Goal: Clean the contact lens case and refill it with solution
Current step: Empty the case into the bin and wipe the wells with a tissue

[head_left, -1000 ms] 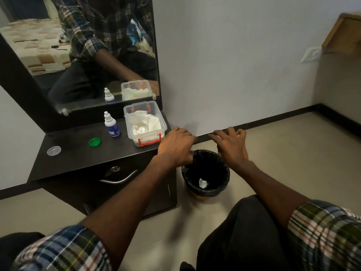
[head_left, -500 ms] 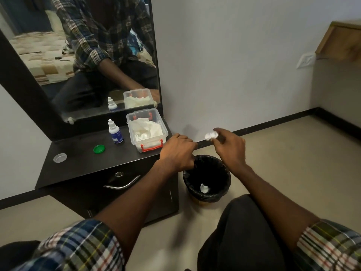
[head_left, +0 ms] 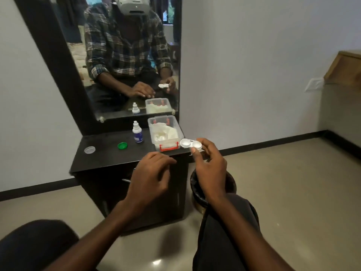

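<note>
My right hand [head_left: 210, 169] holds a white two-well contact lens case [head_left: 190, 144] level, pinched by thumb and fingers, just off the right front corner of the black dresser top [head_left: 109, 157]. Both wells face up without caps. My left hand [head_left: 150, 177] hovers empty over the dresser's front edge, fingers loosely curled and apart. On the dresser stand a small white solution bottle with a blue label [head_left: 137, 132], a green cap [head_left: 122, 145] and a clear cap [head_left: 89, 150].
A clear plastic box with red latches [head_left: 165, 133] holds white tissues at the dresser's back right. A black-lined bin [head_left: 230, 182] sits on the floor under my right hand. A mirror [head_left: 125, 55] rises behind the dresser. My knees are at the bottom.
My right hand rose from the bin rim and turned the lens case up into view. My left hand left the bin and moved over the dresser edge. The camera tilted upward.
</note>
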